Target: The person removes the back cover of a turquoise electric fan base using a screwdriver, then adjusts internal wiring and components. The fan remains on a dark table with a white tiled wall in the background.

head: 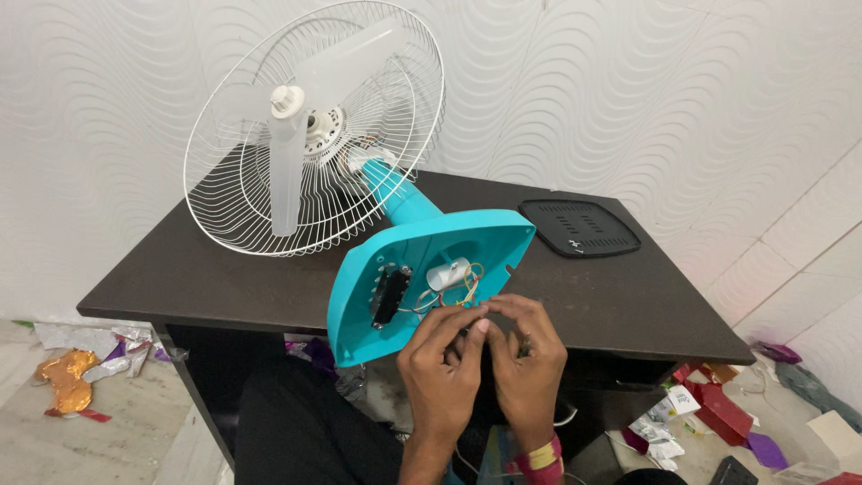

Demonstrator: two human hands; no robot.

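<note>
**Both hands pinched together at the open underside of the fan base**

Just below the turquoise fan base, nearest the camera, the left hand and the right hand meet, fingertips pressed together around something small. What they pinch is hidden between the fingers, so I cannot tell whether it is a wire end or a small part. Both hands are narrowly closed, none of the fingers spread. The right wrist wears a red and yellow band.

The base lies up and to the left of the fingers, tipped on its side so its hollow underside faces the person. The loose wires (yellow and white, beside a small white cylinder) sit just above the fingertips, touching or nearly so; the left hand is the nearer one. A black switch block sits left of the wires, inside the same hollow.

From the base the fan's long axis runs away and leftward: the turquoise neck, then the white wire guard.

Right of the base, well apart, a black perforated cover plate lies flat on the dark table.

On the floor right of the base and below table level lie torn wrappers, red boxes and white printed packets; left of it, crumpled gold and silver foil.
</note>
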